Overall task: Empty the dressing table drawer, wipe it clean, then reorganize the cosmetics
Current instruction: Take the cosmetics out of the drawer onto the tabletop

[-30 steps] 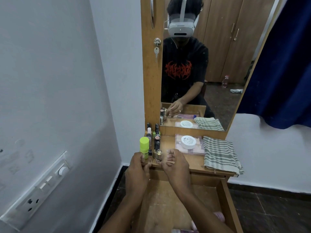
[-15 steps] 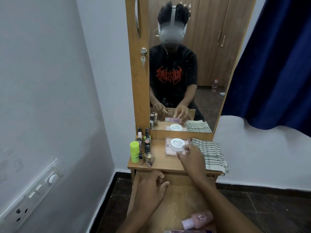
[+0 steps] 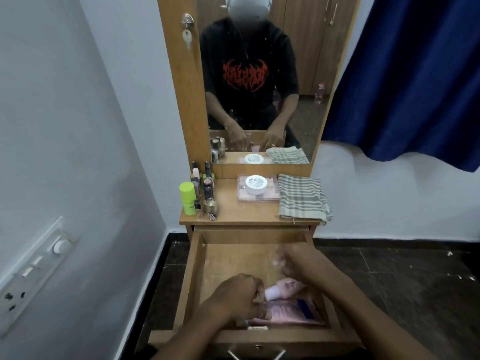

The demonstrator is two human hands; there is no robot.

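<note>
The wooden drawer stands pulled out below the dressing table top. At its near end lie a pink tube with a white cap and a flat pink packet. My left hand is inside the drawer, its fingers curled on the packet's left end beside the tube's cap. Just above the tube hovers my right hand, too blurred to show its fingers. The far half of the drawer floor is bare wood.
On the table top stand a lime green bottle and several small bottles at the left. A white jar sits on a pink palette, with a striped cloth at the right. A wall lies close on the left.
Both hands have come down from the table top into the drawer. The left has reached the packet and the right has dropped from the palette to above the tube.
</note>
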